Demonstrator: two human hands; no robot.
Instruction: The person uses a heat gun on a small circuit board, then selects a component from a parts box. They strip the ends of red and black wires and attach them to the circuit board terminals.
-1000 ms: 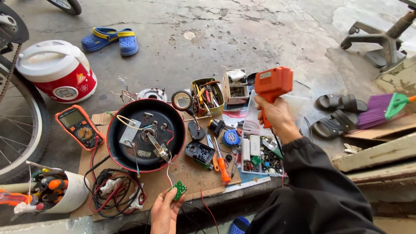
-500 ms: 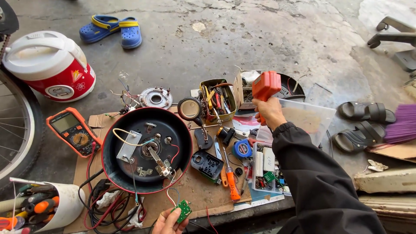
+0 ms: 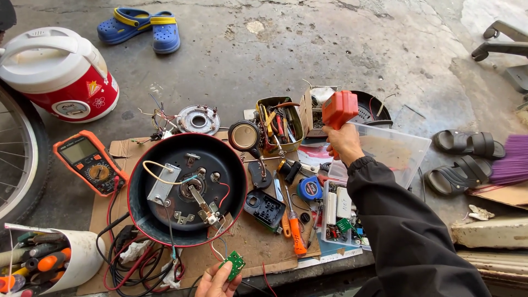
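I see the concrete floor (image 3: 341, 49) filling most of the view, with a bicycle wheel (image 3: 16, 159) cut off at the left edge and a chair base (image 3: 503, 47) cut off top right. The red-and-white rice cooker (image 3: 58, 74) sits whole at upper left. The upturned black cooker base (image 3: 187, 190) lies on cardboard (image 3: 258, 247), wiring exposed; the cable tangle (image 3: 132, 264) below it is hard to sort out. A white tool cup (image 3: 47, 261) is cropped at the bottom left. The clear plastic box (image 3: 393, 151) sits partly behind my right arm; the parts tray (image 3: 341, 212) contents are too small to tell. An orange multimeter (image 3: 91, 162) lies left of the base.

My right hand (image 3: 345, 144) has its fingers wrapped tight round the grip of the orange soldering gun (image 3: 339, 110), held raised over the clear box. My left hand (image 3: 215, 281) is half cut off at the bottom edge, fingers (image 3: 226, 273) pinching the small green circuit board (image 3: 235, 264), just below the base.

Versus half a second ago, the gun sits further right against the clutter and the board is a bit higher in frame; both grips are unchanged.
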